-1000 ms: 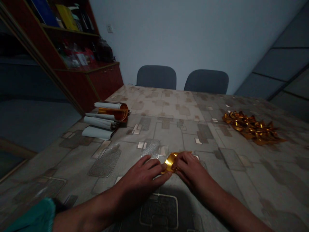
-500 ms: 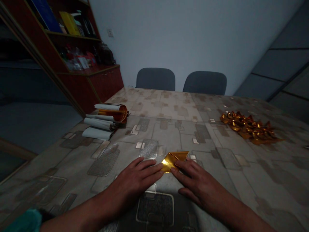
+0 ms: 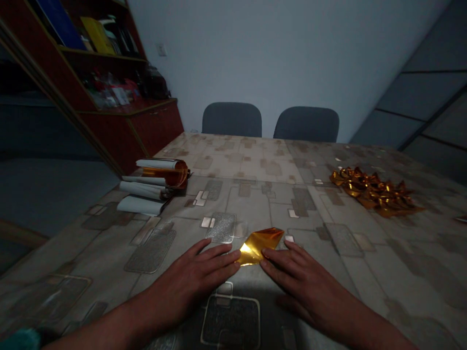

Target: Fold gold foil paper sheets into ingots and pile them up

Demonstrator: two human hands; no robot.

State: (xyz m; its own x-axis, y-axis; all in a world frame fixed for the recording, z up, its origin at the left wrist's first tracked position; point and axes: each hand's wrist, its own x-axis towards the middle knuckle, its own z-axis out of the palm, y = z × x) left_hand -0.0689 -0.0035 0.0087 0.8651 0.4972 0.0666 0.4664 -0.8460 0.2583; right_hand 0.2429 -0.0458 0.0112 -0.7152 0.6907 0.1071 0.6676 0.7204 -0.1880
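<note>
A piece of gold foil paper, folded into a slanted, pointed shape, lies on the patterned counter at the near middle, between the two hands. The left hand is spread low, palm down, fingers extended, its fingertips at the foil's left corner. The right hand is also loosely extended, with fingertips resting on the foil's near right edge. Neither is closed round anything; how hard they press, I cannot tell.

On the far right sits a cluster of folded gold foil pieces, crinkled and peaked — these look finished. The piece at the hands lies much flatter, with its creases begun, so it seems only partway shaped by comparison. On the left, curled foil sheets with pale backs lie in a loose stack, apparently unworked, which suggests a good share remains. Two grey chairs stand beyond the far edge.
</note>
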